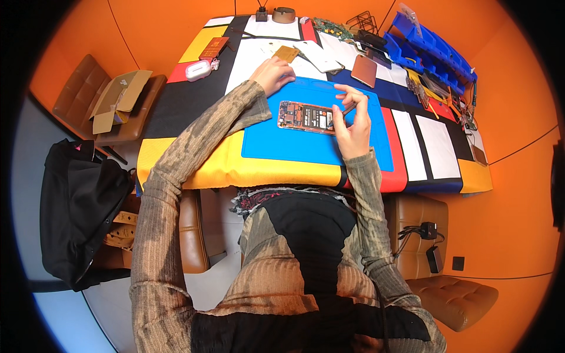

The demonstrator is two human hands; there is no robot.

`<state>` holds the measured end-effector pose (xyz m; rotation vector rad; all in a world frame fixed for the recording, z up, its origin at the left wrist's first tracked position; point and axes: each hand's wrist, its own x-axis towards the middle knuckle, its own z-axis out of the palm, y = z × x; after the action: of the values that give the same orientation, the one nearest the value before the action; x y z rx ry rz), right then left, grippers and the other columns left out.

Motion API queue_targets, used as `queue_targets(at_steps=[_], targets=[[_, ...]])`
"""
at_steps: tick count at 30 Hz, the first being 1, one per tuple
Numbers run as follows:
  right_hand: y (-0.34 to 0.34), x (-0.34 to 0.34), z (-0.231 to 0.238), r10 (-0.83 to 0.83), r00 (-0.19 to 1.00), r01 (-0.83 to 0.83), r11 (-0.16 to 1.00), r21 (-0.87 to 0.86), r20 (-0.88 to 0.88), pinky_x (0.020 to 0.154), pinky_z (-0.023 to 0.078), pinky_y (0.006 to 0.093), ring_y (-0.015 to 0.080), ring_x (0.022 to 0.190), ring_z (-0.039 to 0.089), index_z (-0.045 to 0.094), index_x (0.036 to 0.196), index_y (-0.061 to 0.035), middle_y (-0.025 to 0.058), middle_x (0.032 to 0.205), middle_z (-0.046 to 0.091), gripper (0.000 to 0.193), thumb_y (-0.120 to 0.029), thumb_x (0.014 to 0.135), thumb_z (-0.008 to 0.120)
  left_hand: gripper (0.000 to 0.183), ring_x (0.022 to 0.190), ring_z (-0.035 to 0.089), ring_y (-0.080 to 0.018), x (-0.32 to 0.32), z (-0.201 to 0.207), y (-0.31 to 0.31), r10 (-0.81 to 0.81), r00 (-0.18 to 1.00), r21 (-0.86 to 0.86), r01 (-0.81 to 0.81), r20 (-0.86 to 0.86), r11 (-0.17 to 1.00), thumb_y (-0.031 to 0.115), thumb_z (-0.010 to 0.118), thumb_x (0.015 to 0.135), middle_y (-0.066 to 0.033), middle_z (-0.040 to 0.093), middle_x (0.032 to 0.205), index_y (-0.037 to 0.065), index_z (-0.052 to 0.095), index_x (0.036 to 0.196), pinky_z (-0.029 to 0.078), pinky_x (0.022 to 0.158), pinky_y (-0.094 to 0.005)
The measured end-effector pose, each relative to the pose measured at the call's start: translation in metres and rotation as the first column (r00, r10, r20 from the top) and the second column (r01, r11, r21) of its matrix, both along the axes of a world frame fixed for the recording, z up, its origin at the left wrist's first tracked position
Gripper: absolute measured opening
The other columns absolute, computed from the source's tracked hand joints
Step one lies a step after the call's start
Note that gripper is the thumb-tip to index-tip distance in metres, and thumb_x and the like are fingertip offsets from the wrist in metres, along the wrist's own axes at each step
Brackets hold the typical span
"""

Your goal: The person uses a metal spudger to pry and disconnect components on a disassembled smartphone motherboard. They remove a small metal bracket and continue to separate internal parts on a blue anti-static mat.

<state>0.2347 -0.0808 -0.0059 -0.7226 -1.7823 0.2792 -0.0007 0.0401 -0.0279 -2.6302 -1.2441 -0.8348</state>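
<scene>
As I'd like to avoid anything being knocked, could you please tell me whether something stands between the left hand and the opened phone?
Nothing visible does: only the blue mat's surface shows between the left hand and the opened phone.

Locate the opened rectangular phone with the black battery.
In the head view, the opened phone lies just right of centre in the upper half, on the flat blue rectangular mat, left of the right grip.
</scene>
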Motion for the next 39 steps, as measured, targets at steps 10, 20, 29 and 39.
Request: queue_targets(at_steps=[10,20,29,39], targets=[[-0.0042,0.0009,0.002,0.019,1.0,-0.02,1.0,-0.019,-0.017,0.073,0.047,0.0306,0.0204,0.091,0.057,0.04,0.096,-0.0043,0.0154,0.115,0.056,0.023,0.008,0.08,0.05,0.017,0.095,0.055,-0.0232,-0.0009,-0.0018,0.0034,-0.003,1.0,-0.004,0.003,-0.022,1.0,0.025,0.062,0.087,-0.0058,0.064,0.092,0.01,0.068,0.091,0.042,0.088,-0.0373],[-0.002,0.0008,0.0,0.05,0.997,-0.052,0.998,-0.042,-0.058,0.071,0.047,0.0307,0.02,0.09,0.057,0.039,0.098,-0.0051,0.0157,0.114,0.056,0.024,0.006,0.081,0.05,0.015,0.095,0.055,-0.0243,0.0001,-0.0005,0.0009,-0.012,1.0,0.022,0.012,0.001,1.0,0.022,0.063,0.086,-0.0064,0.063,0.089,0.008,0.068,0.088,0.044,0.086,-0.0374],[-0.0018,0.001,-0.0012,0.028,0.998,-0.031,0.998,-0.061,-0.058,0.072,0.047,0.0306,0.0202,0.09,0.059,0.039,0.097,-0.0049,0.015,0.111,0.057,0.026,0.008,0.077,0.047,0.015,0.094,0.055,-0.0247,0.0,-0.0009,0.0018,-0.012,1.0,0.03,0.012,-0.006,0.999,0.021,0.063,0.086,-0.0066,0.063,0.088,0.008,0.067,0.088,0.044,0.086,-0.0373],[-0.0028,0.003,-0.0029,0.057,0.994,-0.067,0.993,-0.101,-0.095,0.07,0.047,0.0295,0.0173,0.086,0.058,0.041,0.097,-0.0038,0.0142,0.109,0.057,0.025,0.008,0.076,0.049,0.015,0.096,0.055,-0.0249,0.0002,-0.0017,0.0025,0.003,1.0,0.002,-0.003,-0.004,1.0,0.022,0.063,0.086,-0.0067,0.062,0.089,0.007,0.067,0.089,0.043,0.087,-0.0373]])
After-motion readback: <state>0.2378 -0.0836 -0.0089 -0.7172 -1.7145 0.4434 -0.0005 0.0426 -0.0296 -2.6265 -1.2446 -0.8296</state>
